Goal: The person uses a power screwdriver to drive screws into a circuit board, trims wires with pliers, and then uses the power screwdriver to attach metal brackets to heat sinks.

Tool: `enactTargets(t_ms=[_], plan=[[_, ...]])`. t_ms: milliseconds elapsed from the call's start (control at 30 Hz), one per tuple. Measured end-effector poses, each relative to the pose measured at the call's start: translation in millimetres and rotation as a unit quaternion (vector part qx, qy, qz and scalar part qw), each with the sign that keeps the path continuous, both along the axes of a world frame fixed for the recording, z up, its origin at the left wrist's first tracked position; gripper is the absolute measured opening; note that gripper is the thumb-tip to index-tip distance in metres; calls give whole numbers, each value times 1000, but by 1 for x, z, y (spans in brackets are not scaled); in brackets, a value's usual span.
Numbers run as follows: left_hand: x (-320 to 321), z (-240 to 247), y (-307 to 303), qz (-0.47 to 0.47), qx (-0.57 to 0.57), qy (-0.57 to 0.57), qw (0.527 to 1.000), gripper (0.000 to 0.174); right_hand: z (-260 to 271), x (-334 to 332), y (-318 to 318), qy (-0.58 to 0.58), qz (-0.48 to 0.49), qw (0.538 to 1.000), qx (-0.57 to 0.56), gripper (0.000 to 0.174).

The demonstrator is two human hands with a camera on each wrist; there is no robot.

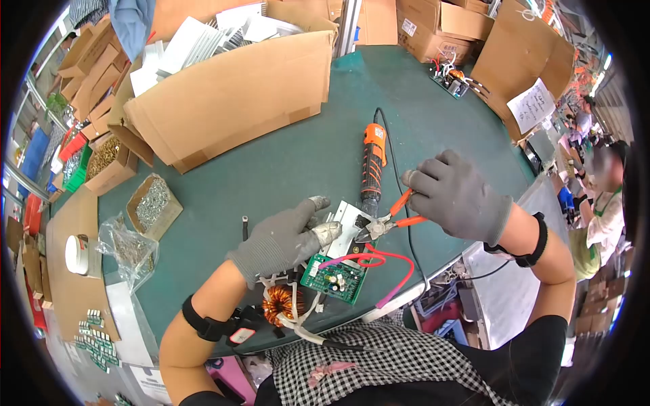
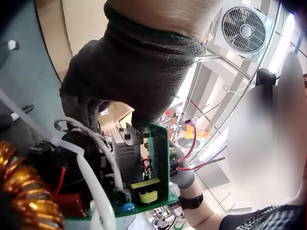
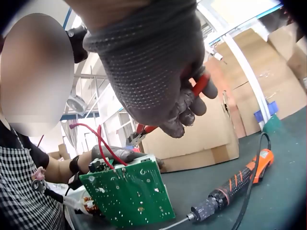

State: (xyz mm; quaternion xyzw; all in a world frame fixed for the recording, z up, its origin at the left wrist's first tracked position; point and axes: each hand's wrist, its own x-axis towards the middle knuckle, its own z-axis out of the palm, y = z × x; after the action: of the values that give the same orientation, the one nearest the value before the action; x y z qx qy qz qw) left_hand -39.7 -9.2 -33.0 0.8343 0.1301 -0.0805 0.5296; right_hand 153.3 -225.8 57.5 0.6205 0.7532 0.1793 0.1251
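My left hand [image 1: 284,237], in a grey glove, holds a green circuit board assembly [image 1: 333,279] by its metal heat sink. In the right wrist view the board [image 3: 132,194] is tilted up, its soldered underside showing. A copper-wound toroid coil [image 1: 281,303] with white leads hangs at its near left, and red wires [image 1: 399,257] loop off its right side. My gloved right hand [image 1: 460,196] grips orange-handled diagonal cutters [image 1: 401,222]; in the head view their jaws overlap the heat sink's right edge. In the left wrist view my left hand [image 2: 129,72] is over the heat sink [image 2: 127,151].
An orange-and-black electric screwdriver [image 1: 374,162] with a black cord lies beyond the board. A big carton [image 1: 230,101] of white metal parts stands at the back left, a small box of screws [image 1: 154,206] at left. Another wired board [image 1: 450,81] sits at the back right.
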Motion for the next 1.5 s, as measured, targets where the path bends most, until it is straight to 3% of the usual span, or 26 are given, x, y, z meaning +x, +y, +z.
enactTargets(t_ms=[67,200,367,567,800,1200,1400,1500], plan=[[-2,4,1,11,35,-6,999,66,14,-7,5,-29,-11,998,-53,7],[-2,-2,-1,23,-31,-40,998,58,40,-24,20,-70,-25,986,-149,3],[2,1,-1,13,-72,-43,996,50,53,-42,31,-78,-31,980,-179,5],[3,0,-1,1,-44,-46,998,49,60,-61,40,-113,-65,970,-206,9],[1,-6,-8,31,-77,-74,994,47,57,-64,41,-148,-57,968,-196,7],[2,-9,-17,55,-124,-69,988,43,70,-82,51,-163,-95,941,-281,9],[4,-23,-21,61,-128,-136,981,48,81,-100,69,-151,-157,903,-370,12],[3,-21,-24,70,-120,-139,980,47,81,-106,82,-157,-193,854,-457,13]])
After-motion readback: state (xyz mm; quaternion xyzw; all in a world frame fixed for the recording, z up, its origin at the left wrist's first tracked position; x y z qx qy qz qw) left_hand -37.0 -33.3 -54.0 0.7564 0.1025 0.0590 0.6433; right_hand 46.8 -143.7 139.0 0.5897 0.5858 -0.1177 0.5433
